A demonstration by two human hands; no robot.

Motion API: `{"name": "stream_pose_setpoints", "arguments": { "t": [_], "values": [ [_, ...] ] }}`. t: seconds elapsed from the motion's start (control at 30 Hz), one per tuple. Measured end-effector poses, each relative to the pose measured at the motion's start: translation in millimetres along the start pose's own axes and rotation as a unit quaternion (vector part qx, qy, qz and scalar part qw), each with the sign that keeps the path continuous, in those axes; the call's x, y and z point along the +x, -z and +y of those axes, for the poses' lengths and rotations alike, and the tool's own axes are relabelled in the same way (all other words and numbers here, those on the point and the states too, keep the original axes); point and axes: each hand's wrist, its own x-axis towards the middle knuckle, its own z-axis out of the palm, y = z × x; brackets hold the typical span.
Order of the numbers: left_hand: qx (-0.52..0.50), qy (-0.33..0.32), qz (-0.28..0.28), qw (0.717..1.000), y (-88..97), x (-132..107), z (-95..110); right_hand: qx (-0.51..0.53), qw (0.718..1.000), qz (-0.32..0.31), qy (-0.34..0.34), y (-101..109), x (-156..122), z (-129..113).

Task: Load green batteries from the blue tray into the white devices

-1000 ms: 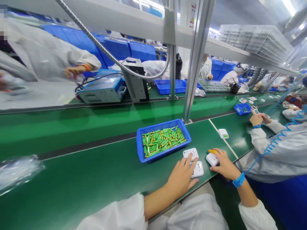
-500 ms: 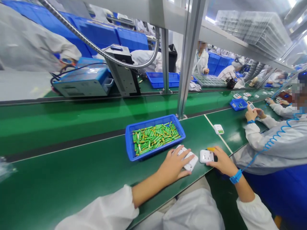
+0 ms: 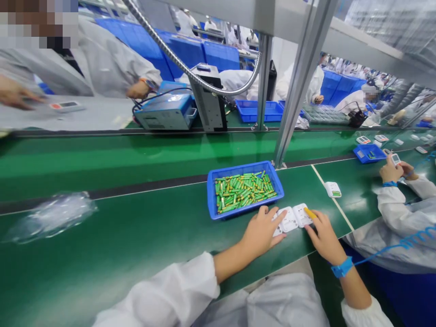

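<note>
Three square white plastic housings lie in a touching row on the green bench. My left hand (image 3: 260, 232) grips the leftmost housing (image 3: 276, 230), fingers over its top and thumb along the near edge; much of it is covered. The middle housing (image 3: 289, 220) shows small slots and is touched by my left fingertips. At the right end, my right hand (image 3: 325, 238) holds the third housing (image 3: 301, 214) between thumb and fingers. One right finger wears a yellow finger cot (image 3: 309, 213). Just behind stands a blue tray (image 3: 211, 200) of green batteries (image 3: 243, 190).
Another white housing (image 3: 333, 190) with green batteries lies by the white line on the right. A metal post (image 3: 299, 91) rises behind the tray. Clear plastic bags (image 3: 54, 215) lie at left. A co-worker's hands (image 3: 391, 172) hold a device at right, near a small blue tray (image 3: 361, 156).
The housings, held apart under my two hands before, now sit together in one row. My right hand has moved left against them. The view has swung left, bringing the plastic bags into sight.
</note>
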Motion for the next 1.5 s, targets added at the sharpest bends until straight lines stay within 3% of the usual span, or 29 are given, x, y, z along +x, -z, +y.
{"name": "stream_pose_setpoints", "arguments": {
  "t": [0.13,0.23,0.33,0.43,0.57,0.67,0.83,0.9,1.0,1.17,1.33,1.5],
  "values": [
    [-0.013,0.045,0.018,0.999,-11.0,2,10,-0.036,0.999,0.006,0.012,25,28,4],
    [-0.019,0.0,0.024,1.0,-6.1,-8,5,-0.034,0.998,-0.002,0.053,35,54,-14],
    [-0.017,-0.042,0.005,0.999,6.9,-19,-2,-0.014,0.986,-0.068,0.153,19,97,-57],
    [-0.02,-0.033,-0.018,0.999,15.2,-25,-4,-0.02,0.953,-0.149,0.263,-13,152,-111],
    [-0.022,-0.043,-0.018,0.999,12.7,-33,-1,-0.11,0.912,-0.224,0.327,-36,203,-161],
    [-0.007,-0.044,-0.01,0.999,10.9,-41,-2,-0.15,0.886,-0.273,0.342,-36,213,-169],
    [-0.024,-0.038,-0.006,0.999,15.6,-45,-11,-0.126,0.887,-0.286,0.34,-30,217,-160],
    [-0.035,-0.036,-0.007,0.999,15.2,-45,-15,-0.084,0.899,-0.265,0.338,-24,215,-160],
    [-0.058,-0.033,-0.009,0.998,9.6,-45,-18,0.008,0.93,-0.181,0.32,-4,196,-161],
    [-0.123,-0.017,0.004,0.992,0.4,-44,-23,0.108,0.975,-0.047,0.187,25,120,-141],
    [-0.17,-0.002,0.02,0.985,4.7,-44,-25,0.14,0.989,0.01,0.042,0,41,-98],
    [-0.167,0.003,0.018,0.986,6.0,-45,-24,0.126,0.988,0.081,-0.034,-31,11,-89]
  ]
}}
